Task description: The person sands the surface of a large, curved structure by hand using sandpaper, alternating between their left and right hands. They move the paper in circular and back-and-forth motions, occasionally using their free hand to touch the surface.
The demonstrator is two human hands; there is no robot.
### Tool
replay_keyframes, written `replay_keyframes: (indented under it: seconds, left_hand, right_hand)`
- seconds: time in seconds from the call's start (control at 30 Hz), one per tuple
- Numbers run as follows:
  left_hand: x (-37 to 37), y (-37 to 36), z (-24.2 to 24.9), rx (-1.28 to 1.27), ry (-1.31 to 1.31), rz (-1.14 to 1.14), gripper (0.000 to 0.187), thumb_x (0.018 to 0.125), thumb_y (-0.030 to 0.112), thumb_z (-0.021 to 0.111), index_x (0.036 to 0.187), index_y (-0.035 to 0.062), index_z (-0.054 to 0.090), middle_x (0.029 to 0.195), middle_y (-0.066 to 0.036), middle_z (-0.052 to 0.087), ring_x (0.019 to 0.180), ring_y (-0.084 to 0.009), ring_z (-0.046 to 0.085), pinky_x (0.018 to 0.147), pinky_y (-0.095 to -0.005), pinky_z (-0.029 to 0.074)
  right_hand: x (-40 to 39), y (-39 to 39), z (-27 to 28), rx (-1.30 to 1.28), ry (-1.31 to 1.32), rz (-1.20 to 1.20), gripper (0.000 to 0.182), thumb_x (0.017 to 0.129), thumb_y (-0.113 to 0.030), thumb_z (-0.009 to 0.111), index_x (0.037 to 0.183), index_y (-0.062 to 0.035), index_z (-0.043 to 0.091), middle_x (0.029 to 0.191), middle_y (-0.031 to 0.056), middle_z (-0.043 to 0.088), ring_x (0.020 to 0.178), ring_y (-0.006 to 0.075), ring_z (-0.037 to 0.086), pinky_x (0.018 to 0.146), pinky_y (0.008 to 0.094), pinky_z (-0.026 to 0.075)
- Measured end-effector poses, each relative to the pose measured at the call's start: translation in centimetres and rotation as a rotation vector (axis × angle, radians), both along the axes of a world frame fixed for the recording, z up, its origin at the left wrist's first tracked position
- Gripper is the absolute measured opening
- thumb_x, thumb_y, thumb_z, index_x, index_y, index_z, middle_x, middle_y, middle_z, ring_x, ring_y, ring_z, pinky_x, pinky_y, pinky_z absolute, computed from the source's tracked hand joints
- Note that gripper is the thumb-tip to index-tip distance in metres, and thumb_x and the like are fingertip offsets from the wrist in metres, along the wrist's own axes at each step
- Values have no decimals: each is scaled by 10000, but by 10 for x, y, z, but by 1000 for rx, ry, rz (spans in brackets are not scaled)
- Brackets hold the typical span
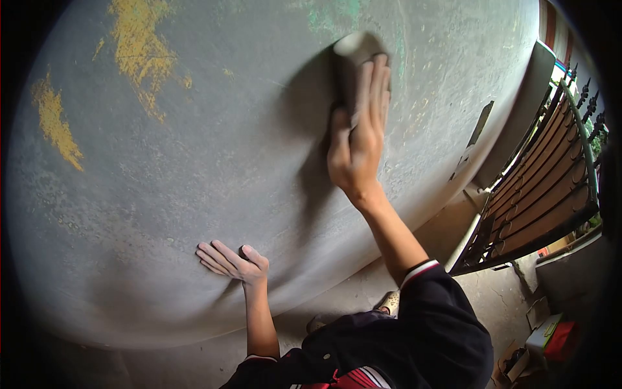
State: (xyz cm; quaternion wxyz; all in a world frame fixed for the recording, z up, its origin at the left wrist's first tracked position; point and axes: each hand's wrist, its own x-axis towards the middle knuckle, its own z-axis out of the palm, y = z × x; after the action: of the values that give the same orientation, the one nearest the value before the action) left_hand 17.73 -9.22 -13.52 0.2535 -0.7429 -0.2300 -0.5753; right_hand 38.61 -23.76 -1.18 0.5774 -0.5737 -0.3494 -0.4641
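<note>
A large grey wall (214, 175), bowed by the lens, fills most of the view and carries scuffed yellow patches (139, 48) and green traces (337, 14). High on it, my right hand (363, 139) presses a rounded pale pad (358, 45) against the surface, fingers stretched along it and thumb at its near side. The pad's lower part is hidden by the fingers, and this hand is slightly blurred. Lower left, my left hand (233, 260) lies flat on the wall with nothing in it, thumb apart from the fingers. Pale dust coats the fingers of both hands.
To the right stands a dark metal gate (541, 181) with spiked finials. Boxes and a red item (561, 341) sit on the concrete floor (489, 298) at lower right. My shoe (390, 302) is close to the wall's base. A dark strip (481, 123) marks the wall's right side.
</note>
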Motion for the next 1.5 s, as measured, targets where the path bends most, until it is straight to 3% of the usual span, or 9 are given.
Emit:
replay_keyframes:
  seconds: [0.07,0.17,0.37,0.6,0.77,0.9,1.1,1.3,1.5]
  left_hand:
    - [1,-2,1,-10,-5,16,572,916,310,318,1333,-81,281,1386,-306,229,1303,-443,196,1051,-528,121]
    - [0,-4,2,-21,7,29,573,912,304,324,1329,-86,282,1386,-307,228,1304,-441,195,1055,-519,119]
    - [1,-2,1,-9,1,36,574,914,307,324,1328,-88,283,1388,-301,231,1307,-438,192,1058,-510,121]
    - [-3,-1,1,0,15,21,573,912,313,331,1322,-86,301,1381,-303,246,1298,-446,208,1052,-519,129]
    - [-2,-2,2,6,3,20,569,913,312,330,1319,-86,306,1378,-302,253,1295,-446,217,1053,-519,127]
    - [-2,-1,2,15,-2,15,566,914,310,331,1317,-87,311,1377,-303,255,1293,-447,221,1052,-519,126]
    - [-4,-4,1,4,32,20,558,914,290,335,1318,-94,301,1380,-309,240,1294,-453,211,1049,-522,129]
    - [-6,-3,2,18,51,40,558,913,276,332,1322,-100,284,1385,-311,224,1298,-455,195,1046,-519,137]
    - [-6,-1,2,16,44,29,560,910,278,338,1319,-100,291,1386,-307,227,1299,-454,193,1048,-516,133]
  right_hand:
    - [-19,18,-12,151,123,59,514,862,-71,357,1360,28,275,1423,240,210,1329,410,143,1075,483,92]
    - [-96,41,-98,-204,140,172,490,849,-182,408,1294,23,409,1362,222,355,1288,390,289,1051,480,200]
    - [-7,5,1,-90,19,40,543,854,-149,401,1344,55,288,1423,262,183,1326,424,137,1077,479,79]
    - [-55,21,-94,-270,36,39,500,899,-259,355,1296,42,390,1359,249,337,1275,421,286,1052,493,203]
    - [-11,7,11,-86,2,-28,498,869,-100,373,1335,61,304,1401,277,227,1316,426,172,1074,482,98]
    - [-66,27,-121,-330,1,87,497,869,-194,391,1309,36,373,1385,239,302,1283,431,264,1034,514,213]
    - [-25,12,23,-127,-25,95,532,848,-84,383,1349,55,274,1426,258,181,1332,412,128,1074,483,93]
    - [-61,16,-92,-333,72,174,500,879,-147,354,1323,80,310,1394,302,214,1308,458,160,1061,512,116]
    - [-26,7,7,-210,-27,95,532,853,-94,373,1346,73,262,1423,281,152,1323,442,118,1073,488,85]
